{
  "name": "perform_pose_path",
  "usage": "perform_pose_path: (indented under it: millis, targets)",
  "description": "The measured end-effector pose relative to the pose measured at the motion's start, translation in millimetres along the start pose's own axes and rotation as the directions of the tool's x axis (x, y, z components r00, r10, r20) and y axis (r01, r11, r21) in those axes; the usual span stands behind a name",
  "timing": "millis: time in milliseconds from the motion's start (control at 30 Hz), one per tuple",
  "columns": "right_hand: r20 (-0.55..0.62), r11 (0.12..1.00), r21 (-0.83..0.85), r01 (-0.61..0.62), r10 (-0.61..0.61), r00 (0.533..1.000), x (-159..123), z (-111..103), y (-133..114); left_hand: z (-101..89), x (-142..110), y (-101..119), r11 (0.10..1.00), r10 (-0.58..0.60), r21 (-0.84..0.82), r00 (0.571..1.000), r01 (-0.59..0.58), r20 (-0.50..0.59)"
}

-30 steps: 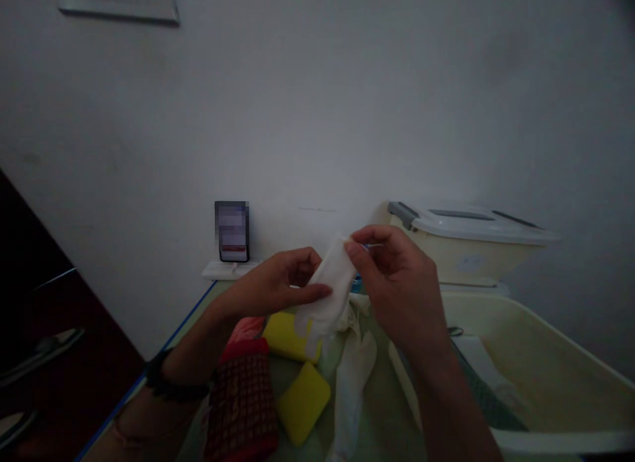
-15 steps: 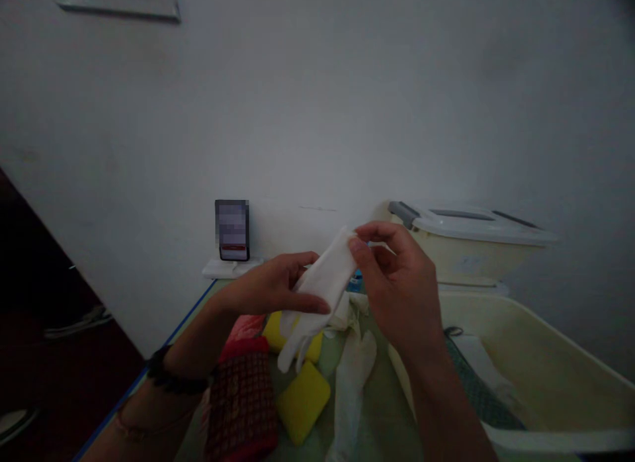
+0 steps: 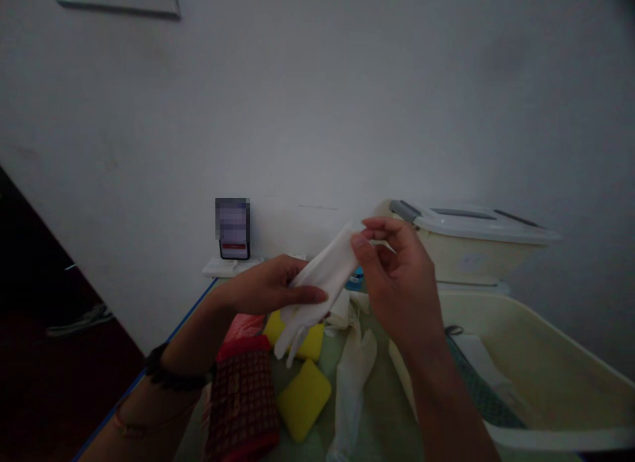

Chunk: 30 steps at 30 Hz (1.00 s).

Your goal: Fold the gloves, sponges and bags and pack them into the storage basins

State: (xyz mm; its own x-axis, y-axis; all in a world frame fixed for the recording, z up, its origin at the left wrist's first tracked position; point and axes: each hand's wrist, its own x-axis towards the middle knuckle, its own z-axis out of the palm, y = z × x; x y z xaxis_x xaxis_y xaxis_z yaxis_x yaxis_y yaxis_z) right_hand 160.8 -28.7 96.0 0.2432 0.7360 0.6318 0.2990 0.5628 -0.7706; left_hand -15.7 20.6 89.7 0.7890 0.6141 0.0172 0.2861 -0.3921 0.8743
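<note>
A thin white glove [image 3: 325, 270] hangs slantwise between my two hands, its limp fingers pointing down to the left. My left hand [image 3: 282, 282] is closed around the glove's middle, thumb in front and the other fingers behind it. At the cuff end, my right hand [image 3: 397, 270] pinches the glove's edge between thumb and fingertips. Below lie two yellow sponges [image 3: 304, 399] and a dark red checked cloth item [image 3: 243, 396]. Another whitish glove [image 3: 352, 382] rests on the table to the right of the sponges.
On the right stands a cream tub [image 3: 560, 376] holding a green textured item and a white one. Behind it is a lidded bin [image 3: 471, 250]. A phone [image 3: 234, 230] stands upright on a white base against the wall. A shoe [image 3: 82, 322] shows at the far left.
The glove is drawn a little straighter and its fingers have swung slightly left and up. My right hand has risen slightly, still pinching the cuff; my left keeps its hold.
</note>
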Motion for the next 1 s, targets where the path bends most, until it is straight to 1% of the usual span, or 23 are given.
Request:
perform_pose_path:
  millis: [133, 233, 467, 600, 767, 1000]
  targets:
    - [0.095, 0.995, 0.019, -0.094, 0.092, 0.991, 0.5, 0.2, 4.5, -0.8, -0.9, 1.1, 1.000, 0.008, -0.011, 1.000, -0.008, -0.020]
    - [0.115, 0.994, 0.012, -0.104, 0.102, 0.988, 1.4, -0.4, 8.0, -1.2, -2.3, 3.3, 1.000, -0.007, 0.000, 1.000, 0.007, -0.025]
    - [-0.015, 0.997, 0.034, -0.065, 0.066, 0.998, 2.3, -1.5, 5.3, -0.3, -4.0, 8.6, 0.998, 0.040, 0.054, 0.998, -0.037, -0.053]
    - [-0.084, 0.998, 0.063, -0.021, 0.026, 0.996, 1.4, -1.3, -0.9, -0.9, -4.9, 9.7, 0.996, 0.024, 0.091, 0.999, -0.022, -0.021]
    - [-0.132, 0.997, 0.075, 0.014, -0.004, 0.991, 1.1, -2.6, -4.2, -0.5, -5.2, 11.0, 1.000, -0.022, 0.017, 0.996, 0.021, 0.081]
    - [-0.151, 0.996, 0.091, 0.019, -0.005, 0.989, 1.0, -3.1, -5.5, -1.3, -4.0, 8.1, 0.998, -0.044, -0.049, 0.996, 0.048, 0.083]
